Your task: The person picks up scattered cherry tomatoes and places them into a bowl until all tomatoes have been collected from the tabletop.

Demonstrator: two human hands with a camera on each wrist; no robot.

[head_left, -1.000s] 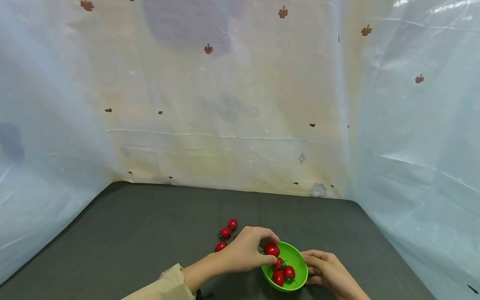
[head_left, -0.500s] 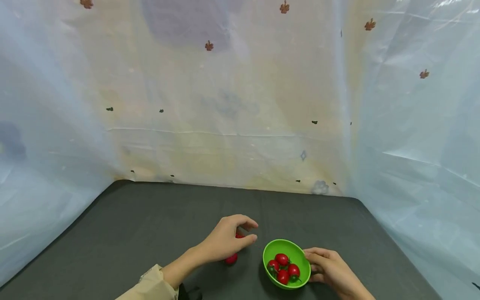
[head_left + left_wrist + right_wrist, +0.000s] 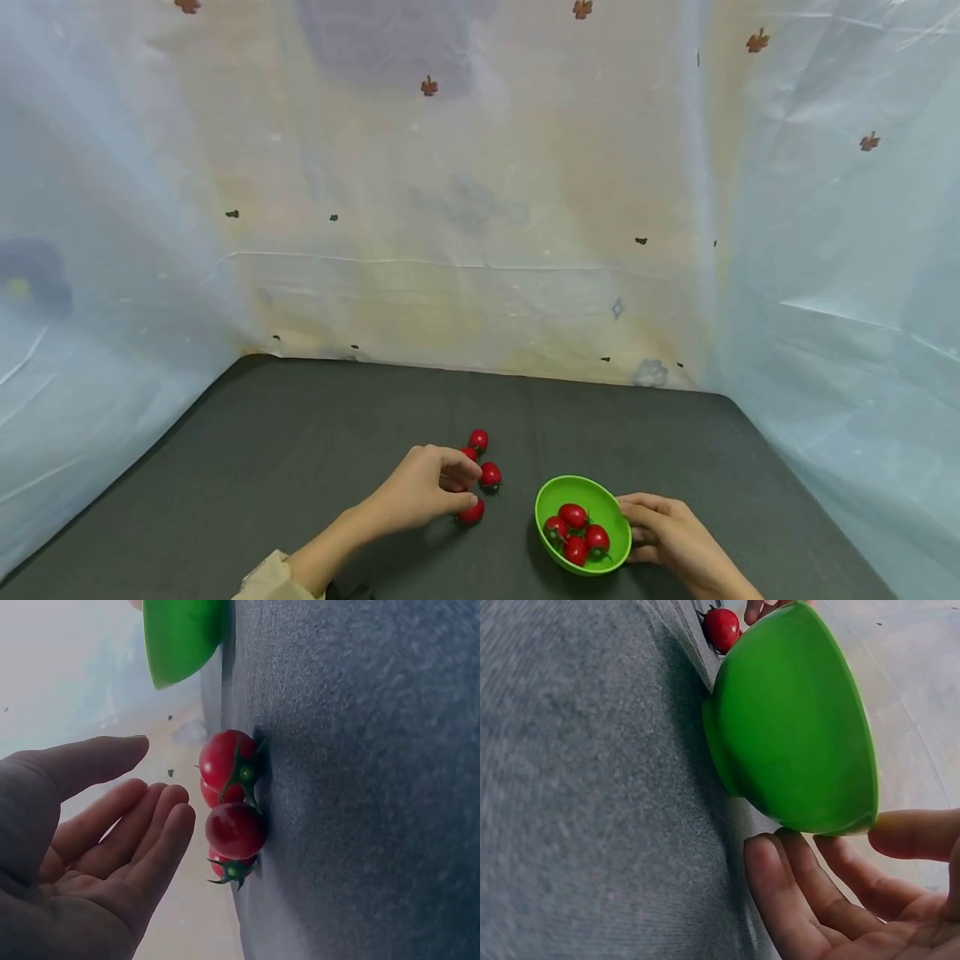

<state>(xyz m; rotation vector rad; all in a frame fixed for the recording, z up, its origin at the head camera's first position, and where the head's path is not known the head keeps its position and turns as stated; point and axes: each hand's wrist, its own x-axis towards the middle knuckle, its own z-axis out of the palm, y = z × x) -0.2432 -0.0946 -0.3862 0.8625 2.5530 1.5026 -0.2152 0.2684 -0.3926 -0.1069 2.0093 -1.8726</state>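
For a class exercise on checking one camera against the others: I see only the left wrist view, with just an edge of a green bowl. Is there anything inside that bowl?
Observer: Yes. The head view shows four red tomatoes lying in the green bowl.
Operator: Is the other hand anywhere near it?
Observer: The right hand sits at the bowl's right side. In the right wrist view its fingertips lie at the bowl's outer wall.
Operator: And how does the left hand look from above?
Observer: The left hand is beside the loose tomatoes on the table, closest to the nearest tomato, and holds nothing.
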